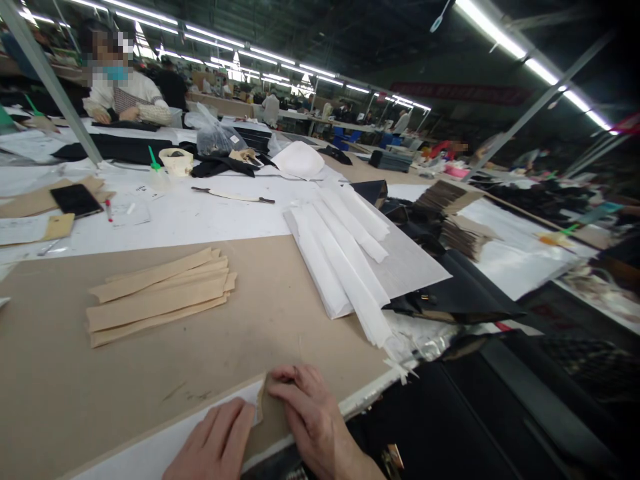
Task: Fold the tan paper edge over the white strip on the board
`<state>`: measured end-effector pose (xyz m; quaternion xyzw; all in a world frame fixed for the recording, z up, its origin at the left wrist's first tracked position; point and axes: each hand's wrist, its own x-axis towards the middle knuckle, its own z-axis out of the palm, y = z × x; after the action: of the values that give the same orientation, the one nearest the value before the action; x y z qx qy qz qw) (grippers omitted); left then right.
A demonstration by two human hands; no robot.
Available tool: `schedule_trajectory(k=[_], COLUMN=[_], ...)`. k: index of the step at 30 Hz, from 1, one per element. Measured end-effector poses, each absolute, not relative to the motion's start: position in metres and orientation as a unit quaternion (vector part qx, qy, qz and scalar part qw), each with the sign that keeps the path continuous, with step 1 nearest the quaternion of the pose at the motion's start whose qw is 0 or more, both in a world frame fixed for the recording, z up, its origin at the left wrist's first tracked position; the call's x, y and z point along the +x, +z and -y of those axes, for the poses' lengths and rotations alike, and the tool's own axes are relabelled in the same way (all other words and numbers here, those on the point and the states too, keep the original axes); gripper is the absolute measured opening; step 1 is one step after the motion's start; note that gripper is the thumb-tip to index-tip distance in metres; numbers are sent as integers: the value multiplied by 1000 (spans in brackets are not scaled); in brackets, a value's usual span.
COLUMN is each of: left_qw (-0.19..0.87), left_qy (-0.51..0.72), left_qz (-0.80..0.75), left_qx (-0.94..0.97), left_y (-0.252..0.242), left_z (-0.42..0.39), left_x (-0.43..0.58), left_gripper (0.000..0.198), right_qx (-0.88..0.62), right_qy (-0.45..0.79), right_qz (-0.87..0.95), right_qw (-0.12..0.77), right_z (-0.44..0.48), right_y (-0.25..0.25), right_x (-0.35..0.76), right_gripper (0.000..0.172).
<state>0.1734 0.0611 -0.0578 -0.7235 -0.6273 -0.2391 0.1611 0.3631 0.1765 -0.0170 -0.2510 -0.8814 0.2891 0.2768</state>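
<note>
On the tan board near the table's front edge lies a long white strip (145, 455) with a tan strip (261, 399) showing along its border and at its right end. My left hand (215, 440) rests flat on the white strip, fingers stretched out close together. At the right end, my right hand (313, 420) has thumb and fingers pinched together at the tan strip's turned-up edge. The fingertips partly hide what they grip. A loose pile of tan strips (160, 297) lies beyond my hands to the left. White strips (345, 267) lie on a pale sheet to the right.
Black bags (480, 407) fill the near right side, beside the table edge. On the white paper stand a green-tipped bottle (157, 175) and a tape roll (176, 162); a phone (76, 200) and a strap (233, 195) lie there. A masked co-worker (125, 100) works across the table.
</note>
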Motion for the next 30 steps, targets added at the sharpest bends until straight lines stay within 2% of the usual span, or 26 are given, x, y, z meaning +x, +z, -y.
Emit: schedule_trajectory(k=[3, 6, 15, 30], left_qw=[116, 116, 101, 113], left_qy=[-240, -226, -245, -242], left_qz=[629, 630, 631, 629], left_qx=[-730, -734, -729, -730], left_y=[-54, -56, -60, -65], left_z=[-72, -78, -78, -78], left_x=[172, 172, 174, 173], left_gripper=[49, 54, 52, 46], right_qx=[-263, -265, -266, -272], right_qy=[290, 297, 295, 262], right_qz=[879, 878, 884, 910], right_qw=[274, 266, 246, 173], right_z=[-179, -182, -189, -199], right_y=[-18, -17, -13, -3], right_x=[359, 356, 350, 340], right_gripper=[44, 48, 49, 32])
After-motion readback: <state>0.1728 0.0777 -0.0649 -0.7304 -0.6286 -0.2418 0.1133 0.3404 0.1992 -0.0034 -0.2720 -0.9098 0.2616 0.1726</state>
